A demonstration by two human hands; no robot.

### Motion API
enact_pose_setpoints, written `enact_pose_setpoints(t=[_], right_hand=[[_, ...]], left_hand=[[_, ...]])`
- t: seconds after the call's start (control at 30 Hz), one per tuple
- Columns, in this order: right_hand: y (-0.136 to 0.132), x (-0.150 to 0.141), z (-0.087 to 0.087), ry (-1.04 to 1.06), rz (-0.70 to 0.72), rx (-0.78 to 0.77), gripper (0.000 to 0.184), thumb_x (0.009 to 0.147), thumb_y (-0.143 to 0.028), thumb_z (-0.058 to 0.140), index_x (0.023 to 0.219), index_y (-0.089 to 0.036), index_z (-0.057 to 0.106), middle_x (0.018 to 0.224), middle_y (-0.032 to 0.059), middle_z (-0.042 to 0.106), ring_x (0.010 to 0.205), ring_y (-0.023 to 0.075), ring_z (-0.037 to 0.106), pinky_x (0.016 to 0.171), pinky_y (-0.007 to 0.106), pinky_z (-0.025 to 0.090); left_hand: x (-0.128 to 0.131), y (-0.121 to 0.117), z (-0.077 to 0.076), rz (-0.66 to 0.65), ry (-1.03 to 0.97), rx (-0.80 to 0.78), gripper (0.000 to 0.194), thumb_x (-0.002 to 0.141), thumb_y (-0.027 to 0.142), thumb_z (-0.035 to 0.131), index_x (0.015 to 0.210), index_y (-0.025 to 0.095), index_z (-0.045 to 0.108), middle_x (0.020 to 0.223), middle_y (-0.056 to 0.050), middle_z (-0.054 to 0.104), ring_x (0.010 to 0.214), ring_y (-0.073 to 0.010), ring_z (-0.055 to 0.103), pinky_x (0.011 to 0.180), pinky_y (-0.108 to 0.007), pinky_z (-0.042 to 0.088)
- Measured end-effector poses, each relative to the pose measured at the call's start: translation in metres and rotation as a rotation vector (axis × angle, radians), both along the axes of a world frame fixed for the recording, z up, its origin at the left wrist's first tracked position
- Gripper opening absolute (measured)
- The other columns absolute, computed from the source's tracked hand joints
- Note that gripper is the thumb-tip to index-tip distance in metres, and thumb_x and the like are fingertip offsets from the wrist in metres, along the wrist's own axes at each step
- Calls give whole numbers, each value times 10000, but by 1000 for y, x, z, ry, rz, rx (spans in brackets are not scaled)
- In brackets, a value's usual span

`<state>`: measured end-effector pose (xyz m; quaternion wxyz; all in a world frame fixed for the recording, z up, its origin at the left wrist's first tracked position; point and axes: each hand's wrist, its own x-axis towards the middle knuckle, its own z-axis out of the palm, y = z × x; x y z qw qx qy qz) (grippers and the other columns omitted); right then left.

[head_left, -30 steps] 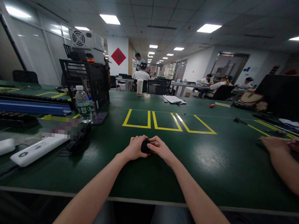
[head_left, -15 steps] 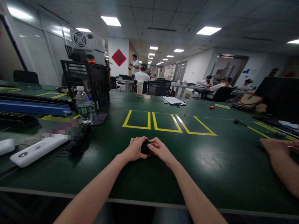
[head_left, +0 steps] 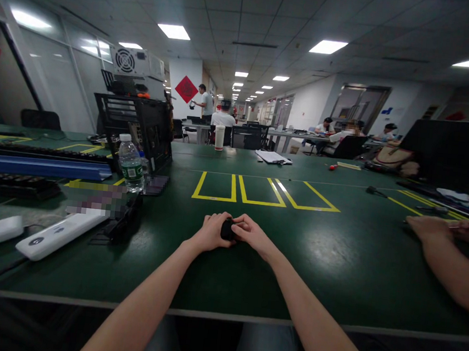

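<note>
Between my two hands is a small black rounded object [head_left: 227, 229], largely covered by fingers, so its kind does not show. My left hand [head_left: 213, 232] wraps round it from the left, thumb along the near side. From the right, my right hand [head_left: 250, 235] presses its thumb and fingers against the same object. Both hands are low over the green table [head_left: 247, 288]. Just beyond them, yellow tape outlines [head_left: 238, 201] mark the tabletop.
Left of me are a water bottle [head_left: 131, 167], an open black computer case [head_left: 139, 126] and a white power strip [head_left: 60, 235]. A paper cup [head_left: 219, 138] and clipboard [head_left: 273, 158] stand farther back. Another person's forearm [head_left: 455, 266] rests at the right.
My hands and the black object stay practically in place. In the background, a standing person has shifted slightly to the left.
</note>
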<state>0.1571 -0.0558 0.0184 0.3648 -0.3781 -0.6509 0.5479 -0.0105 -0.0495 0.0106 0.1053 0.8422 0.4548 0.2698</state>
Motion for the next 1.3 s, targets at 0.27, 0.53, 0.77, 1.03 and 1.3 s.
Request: enact_pose_setpoints(t=[0.27, 0.53, 0.77, 1.03, 1.3], right_hand=[[2, -2, 0, -28, -51, -83, 308, 699, -336, 580, 949, -175, 501, 1013, 70, 544, 936, 187, 524, 821, 360, 428], [1, 1, 0, 25, 25, 1, 336, 663, -359, 611, 926, -198, 476, 929, 30, 566, 908, 172, 537, 817, 368, 419], [7, -4, -6, 36, -67, -89, 317, 681, -379, 586, 920, -191, 496, 956, 51, 563, 920, 181, 535, 809, 363, 433], [1, 2, -2, 13, 31, -7, 366, 644, -303, 636, 954, -207, 467, 957, 29, 554, 920, 177, 529, 809, 365, 421], [4, -1, -4, -31, -48, -19, 295, 714, -361, 551, 948, -194, 484, 987, 50, 535, 923, 177, 519, 808, 365, 423]], left_hand=[[0, 0, -1, 7, -16, -26, 560, 565, 366, 668, 1049, 244, 414, 973, -21, 526, 900, -237, 482, 801, -361, 297], [1, 1, -2, 21, 0, -8, 566, 555, 373, 670, 1045, 241, 419, 961, -23, 532, 899, -245, 482, 794, -362, 298], [1, 0, 0, 13, -13, -23, 554, 563, 370, 671, 1041, 244, 421, 984, -25, 527, 916, -248, 482, 805, -373, 299], [-1, 1, -1, -1, -21, -11, 544, 570, 378, 662, 1037, 238, 420, 948, -27, 531, 892, -242, 488, 796, -369, 309], [-1, 2, -3, -22, -38, -5, 560, 574, 400, 657, 1051, 237, 413, 965, -30, 527, 900, -241, 483, 803, -371, 301]])
